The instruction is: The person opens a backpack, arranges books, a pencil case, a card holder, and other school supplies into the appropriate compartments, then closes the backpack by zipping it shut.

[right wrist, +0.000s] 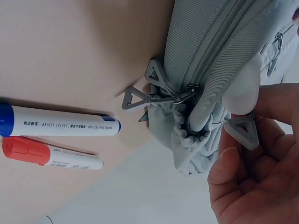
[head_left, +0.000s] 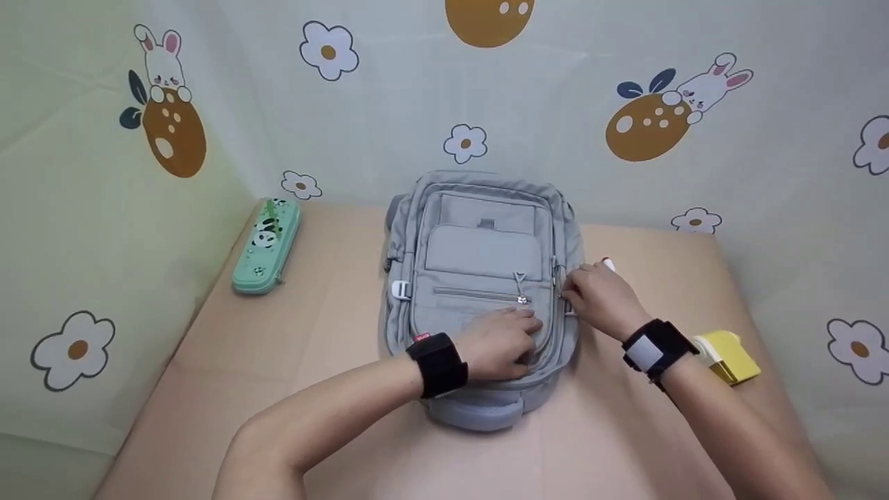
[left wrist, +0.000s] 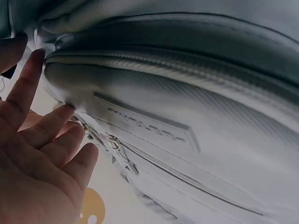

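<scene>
A grey backpack lies flat on the tan table, front side up. My left hand rests flat on its lower front pocket with fairly straight fingers touching the fabric near a zipper slider. My right hand is at the bag's right side. In the right wrist view its thumb and fingers pinch a grey triangular zipper pull at the end of the backpack's side zipper. Two more triangular pulls hang loose beside it.
A blue-capped marker and a red-capped marker lie on the table right of the bag, just beyond my right hand. A green panda pencil case lies at the back left. A yellow object sits by my right wrist. Patterned walls enclose the table.
</scene>
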Demonstrator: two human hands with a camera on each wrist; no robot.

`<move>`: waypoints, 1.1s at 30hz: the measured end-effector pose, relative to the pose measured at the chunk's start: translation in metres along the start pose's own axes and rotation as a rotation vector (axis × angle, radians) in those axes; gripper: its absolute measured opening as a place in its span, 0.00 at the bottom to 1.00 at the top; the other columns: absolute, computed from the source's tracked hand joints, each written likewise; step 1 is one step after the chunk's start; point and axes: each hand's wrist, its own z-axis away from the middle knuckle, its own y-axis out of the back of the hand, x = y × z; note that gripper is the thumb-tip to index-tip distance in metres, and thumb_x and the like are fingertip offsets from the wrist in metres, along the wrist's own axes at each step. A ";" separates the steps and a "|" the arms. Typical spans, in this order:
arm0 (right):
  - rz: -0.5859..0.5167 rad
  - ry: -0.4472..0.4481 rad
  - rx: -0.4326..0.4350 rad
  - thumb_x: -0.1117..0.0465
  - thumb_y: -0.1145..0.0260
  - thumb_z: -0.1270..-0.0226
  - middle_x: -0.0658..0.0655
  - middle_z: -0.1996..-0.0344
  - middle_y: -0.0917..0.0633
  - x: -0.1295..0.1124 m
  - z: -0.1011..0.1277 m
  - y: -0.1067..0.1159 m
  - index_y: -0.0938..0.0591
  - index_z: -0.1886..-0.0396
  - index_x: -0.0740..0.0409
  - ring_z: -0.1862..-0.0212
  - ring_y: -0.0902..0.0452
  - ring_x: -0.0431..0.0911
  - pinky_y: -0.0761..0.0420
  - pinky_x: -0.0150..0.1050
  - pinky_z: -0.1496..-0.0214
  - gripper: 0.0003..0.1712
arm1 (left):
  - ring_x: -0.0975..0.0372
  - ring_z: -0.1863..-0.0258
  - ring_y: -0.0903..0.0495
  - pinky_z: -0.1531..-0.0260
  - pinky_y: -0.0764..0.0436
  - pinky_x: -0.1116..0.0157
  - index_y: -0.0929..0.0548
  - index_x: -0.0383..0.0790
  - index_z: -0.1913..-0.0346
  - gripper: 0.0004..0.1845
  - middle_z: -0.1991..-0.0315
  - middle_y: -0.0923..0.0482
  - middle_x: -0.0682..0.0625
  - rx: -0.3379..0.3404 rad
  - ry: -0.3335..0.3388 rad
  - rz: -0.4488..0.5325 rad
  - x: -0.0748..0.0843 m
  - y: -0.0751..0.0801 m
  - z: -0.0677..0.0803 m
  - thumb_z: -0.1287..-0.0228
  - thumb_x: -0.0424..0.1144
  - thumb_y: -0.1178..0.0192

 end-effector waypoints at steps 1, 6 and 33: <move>-0.003 -0.005 0.004 0.67 0.29 0.35 0.54 0.72 0.19 0.000 0.000 0.001 0.15 0.68 0.60 0.67 0.25 0.52 0.24 0.51 0.56 0.02 | 0.54 0.31 0.29 0.32 0.32 0.60 0.13 0.50 0.70 0.11 0.33 0.24 0.48 -0.017 0.009 -0.008 0.001 0.001 0.002 0.35 0.51 0.32; -0.008 -0.017 0.016 0.66 0.29 0.36 0.55 0.72 0.18 0.001 0.002 0.003 0.15 0.67 0.61 0.68 0.23 0.51 0.22 0.50 0.60 0.02 | 0.56 0.36 0.25 0.41 0.23 0.61 0.09 0.46 0.60 0.09 0.35 0.23 0.50 -0.080 0.050 -0.117 0.007 0.003 0.009 0.36 0.46 0.32; -0.004 0.006 -0.021 0.68 0.27 0.40 0.49 0.74 0.21 -0.021 0.032 0.013 0.16 0.70 0.58 0.68 0.25 0.48 0.22 0.46 0.64 0.04 | 0.58 0.75 0.22 0.72 0.19 0.60 0.23 0.44 0.65 0.05 0.75 0.24 0.54 -0.060 0.167 0.183 -0.001 0.010 0.018 0.38 0.33 0.37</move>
